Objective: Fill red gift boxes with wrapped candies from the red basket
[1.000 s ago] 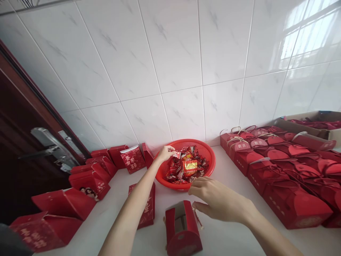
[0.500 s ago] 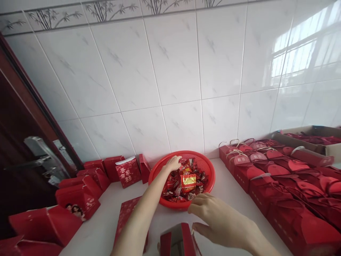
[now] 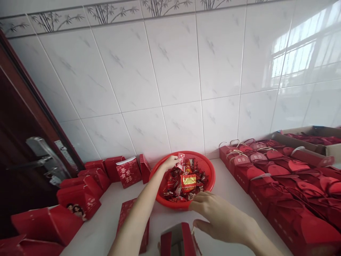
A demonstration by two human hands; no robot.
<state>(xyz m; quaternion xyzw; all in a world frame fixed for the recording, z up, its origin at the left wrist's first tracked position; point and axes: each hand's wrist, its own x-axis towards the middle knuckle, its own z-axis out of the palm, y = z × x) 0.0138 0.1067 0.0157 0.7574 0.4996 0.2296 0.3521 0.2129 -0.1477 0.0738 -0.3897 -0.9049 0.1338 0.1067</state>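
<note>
A red plastic basket (image 3: 212,177) full of wrapped candies stands against the tiled wall. My left hand (image 3: 170,163) is over its far left side, fingers pinched on a small red and white candy packet (image 3: 180,160). A larger red packet with a gold label (image 3: 189,182) lies on top of the other candies. At the basket's front rim is my right hand (image 3: 218,213), fingers loosely bent and thumb apart, with nothing visible in it; whether it touches the rim I cannot tell. Below it, an open red gift box (image 3: 183,234) with a twisted cord stands at the bottom edge.
Rows of closed red gift boxes (image 3: 266,192) fill the right side. Behind them sits a cardboard carton (image 3: 326,149) with red items. More red boxes (image 3: 78,202) stand along the left, by a dark door with a metal handle (image 3: 42,153). Another red box (image 3: 126,213) lies beneath my left forearm.
My left hand has drawn back slightly to the left, and a red and white candy packet now shows in its fingers. My right hand has barely moved.
</note>
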